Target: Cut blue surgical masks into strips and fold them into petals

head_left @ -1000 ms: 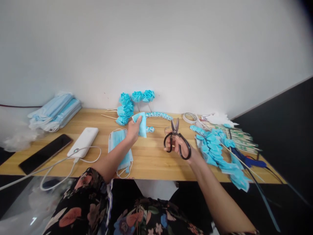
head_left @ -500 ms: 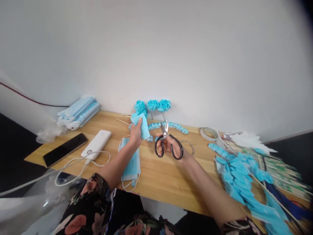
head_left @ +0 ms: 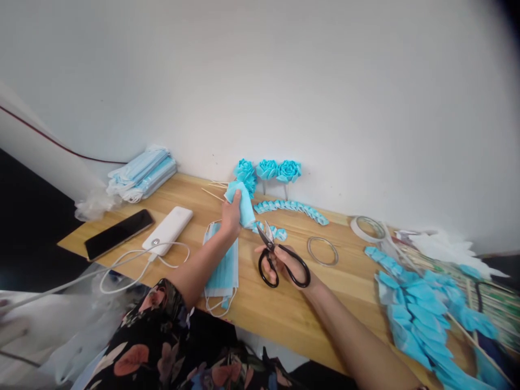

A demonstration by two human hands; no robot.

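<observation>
A folded piece of light-blue mask fabric [head_left: 242, 205] is pinched in my left hand [head_left: 231, 218], held above the table. In my right hand [head_left: 280, 265] are black-handled scissors [head_left: 270, 246], blades slightly parted and pointing up and away, just right of the fabric and apart from it. Under my left forearm lies a blue face mask [head_left: 222, 265] with white ear loops. Behind the fabric, blue fabric flowers [head_left: 267, 169] on sticks lean against the wall. A pleated blue strip [head_left: 290, 206] curves across the table, with small blue pieces [head_left: 279, 234] beyond the scissors.
To the left are a mask stack [head_left: 142, 173], a black phone [head_left: 119, 234] and a white power bank [head_left: 168, 230] with its cable. On the right lie a wire coil [head_left: 323, 252], a tape roll [head_left: 368, 229] and a pile of blue pleated strips [head_left: 418, 309].
My right hand has lowered the scissors slightly, and their blades now tip left toward the fabric. My left hand still holds the fabric. The whole view has shifted a little.
</observation>
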